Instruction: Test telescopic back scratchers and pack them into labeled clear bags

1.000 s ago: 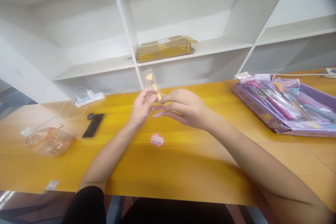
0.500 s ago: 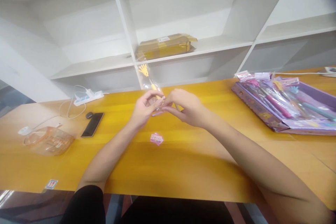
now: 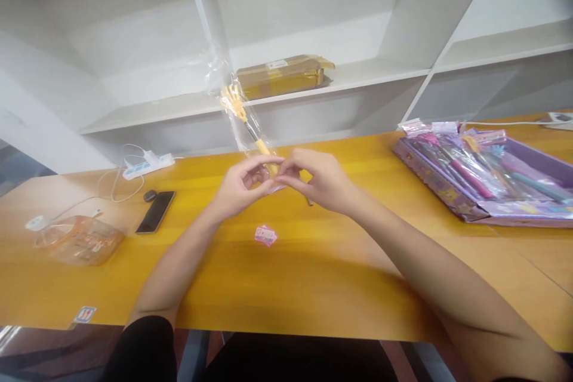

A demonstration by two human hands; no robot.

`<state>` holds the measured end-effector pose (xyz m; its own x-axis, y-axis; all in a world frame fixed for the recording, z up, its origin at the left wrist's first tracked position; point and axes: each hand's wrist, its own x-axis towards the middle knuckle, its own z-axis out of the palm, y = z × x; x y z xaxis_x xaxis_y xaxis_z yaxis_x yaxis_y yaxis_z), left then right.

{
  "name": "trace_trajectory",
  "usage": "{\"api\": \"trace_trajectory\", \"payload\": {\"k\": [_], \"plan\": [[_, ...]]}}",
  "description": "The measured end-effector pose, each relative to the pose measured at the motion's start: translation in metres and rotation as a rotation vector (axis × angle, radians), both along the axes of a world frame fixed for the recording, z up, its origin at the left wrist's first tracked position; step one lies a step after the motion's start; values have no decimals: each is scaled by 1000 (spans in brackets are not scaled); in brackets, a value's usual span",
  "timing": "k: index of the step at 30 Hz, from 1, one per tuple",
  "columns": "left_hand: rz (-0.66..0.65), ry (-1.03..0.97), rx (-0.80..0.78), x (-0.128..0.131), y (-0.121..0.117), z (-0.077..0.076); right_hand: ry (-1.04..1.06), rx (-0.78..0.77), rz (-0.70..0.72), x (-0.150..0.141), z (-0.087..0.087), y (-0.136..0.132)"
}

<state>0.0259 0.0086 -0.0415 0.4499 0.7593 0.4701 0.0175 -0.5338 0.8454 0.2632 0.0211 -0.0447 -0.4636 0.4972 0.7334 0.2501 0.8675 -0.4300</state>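
Observation:
In front of me, a yellow hand-shaped back scratcher with a metal shaft stands tilted inside a clear plastic wrapper. My left hand is closed around its lower end. Fingertips of my right hand pinch at the same spot, touching or nearly touching the left fingers. Exactly which part each hand grips is hidden behind the fingers. A thin metallic tip pokes out below my right hand. On the table just below lie small pink cards, overlapping.
At right, a purple box holds several wrapped back scratchers. Leftward are a phone, a small black object, a power strip with cables and an orange translucent container. A taped parcel sits on the shelf behind.
The wrapped back scratcher now shows more of its length above my hands, including the metal shaft, and its wrapper reaches higher. Both hands stay close together.

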Motion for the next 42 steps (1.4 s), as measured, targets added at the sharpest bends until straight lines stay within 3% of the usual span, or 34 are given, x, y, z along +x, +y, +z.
{"api": "trace_trajectory", "payload": {"k": [5, 8, 11, 15, 20, 27, 32, 36, 42], "plan": [[30, 53, 60, -5, 1, 0, 138, -99, -40, -5, -5, 2], [10, 53, 85, -6, 0, 2, 190, -276, -73, -8, -5, 2], [-13, 60, 104, -6, 0, 3, 83, -481, 96, -9, -1, 0], [-11, 47, 134, -3, 1, 0, 69, -589, 242, -10, 3, -3], [-62, 14, 71, 0, -2, -2, 49, -635, 285, -8, 4, -3], [-61, 18, 141, 3, -8, 1, 23, -600, 330, -8, -5, 2], [-130, -6, 126, 2, -7, 0, 96, -547, 395, -11, -10, 4], [-198, -11, 78, 2, -8, 2, 94, -590, 463, -9, -9, 4], [-171, -54, 24, 4, -14, 1, 95, -636, 567, -7, -5, -1]]}}
